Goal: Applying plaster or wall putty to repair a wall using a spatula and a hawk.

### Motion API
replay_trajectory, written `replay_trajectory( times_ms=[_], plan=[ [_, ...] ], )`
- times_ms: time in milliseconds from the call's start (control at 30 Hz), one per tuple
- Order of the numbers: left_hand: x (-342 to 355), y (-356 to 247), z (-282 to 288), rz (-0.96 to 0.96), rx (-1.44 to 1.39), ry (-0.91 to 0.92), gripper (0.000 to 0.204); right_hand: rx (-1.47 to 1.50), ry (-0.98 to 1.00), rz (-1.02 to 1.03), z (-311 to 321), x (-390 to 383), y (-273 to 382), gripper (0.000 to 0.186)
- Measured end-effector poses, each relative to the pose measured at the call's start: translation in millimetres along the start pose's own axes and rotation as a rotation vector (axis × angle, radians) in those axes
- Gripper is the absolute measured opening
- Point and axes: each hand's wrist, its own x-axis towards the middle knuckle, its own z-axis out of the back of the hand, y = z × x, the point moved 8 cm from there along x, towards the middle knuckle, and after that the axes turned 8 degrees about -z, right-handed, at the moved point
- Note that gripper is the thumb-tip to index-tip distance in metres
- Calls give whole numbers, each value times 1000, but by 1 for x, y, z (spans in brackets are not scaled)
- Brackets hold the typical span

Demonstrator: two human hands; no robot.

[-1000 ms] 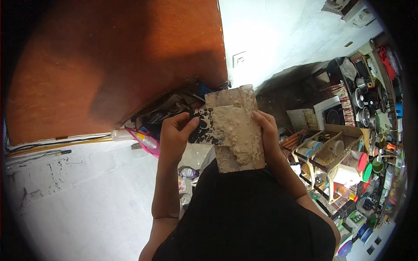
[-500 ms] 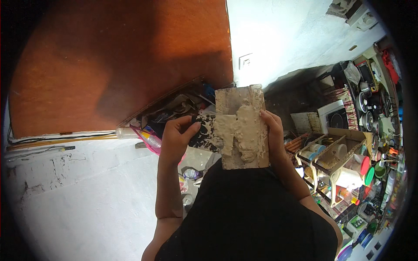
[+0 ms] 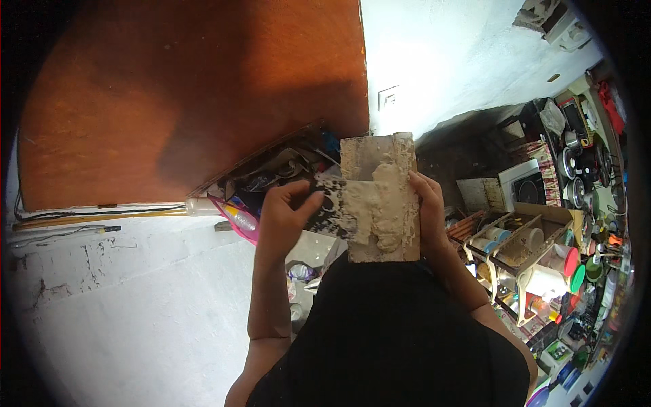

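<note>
My left hand (image 3: 281,217) is closed, with thumb and fingers pinching a black putty scraper (image 3: 330,216) spattered with beige filler. The scraper's far end lies against a thick, lumpy mass of beige putty (image 3: 388,200). Under the putty is a rectangular board (image 3: 363,252), upright in the picture in front of my chest, with dried smears along its right edge. My right hand (image 3: 428,207) grips that right edge, thumb at the front; the other fingers are mostly hidden behind the board.
An orange-brown panel (image 3: 190,95) covers the upper left, above a white wall (image 3: 149,305) with flaking paint. Beyond the board stands a cluttered shelf compartment (image 3: 278,173). To the right are a storage rack (image 3: 522,251) with containers, and several pots and dishes. A wall switch (image 3: 388,98) sits upper centre.
My left hand and the scraper have shifted slightly right, against the putty. The board and my right hand have moved a little right too, as has the whole view.
</note>
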Motion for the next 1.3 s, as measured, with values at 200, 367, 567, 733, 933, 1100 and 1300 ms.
replay_trajectory(
  times_ms=[200, 367, 567, 733, 933, 1100, 1300],
  plan=[
    [6, 15, -13, 28, -227, 136, 15, 10, -10, 12, 1, 3, 3, 35],
    [9, 24, -11, 24, -309, 176, 14, 23, -21, 32, -2, 5, 9, 34],
    [8, 50, 12, 62, -192, -30, 21, -12, -7, 67, 9, 12, 8, 37],
    [11, 70, 15, 221, -208, -11, 39, -218, -168, 366, 23, 15, 17, 30],
    [29, -32, 124, -176, -428, -510, 15, 112, 43, 112, 16, 36, 0, 32],
    [-31, -227, 250, -911, 6, -1092, 16, 45, 19, 182, 24, 37, 5, 35],
    [-78, -385, 267, -1378, 855, -1670, 23, -35, -18, 136, 40, 51, -9, 41]
  ],
)
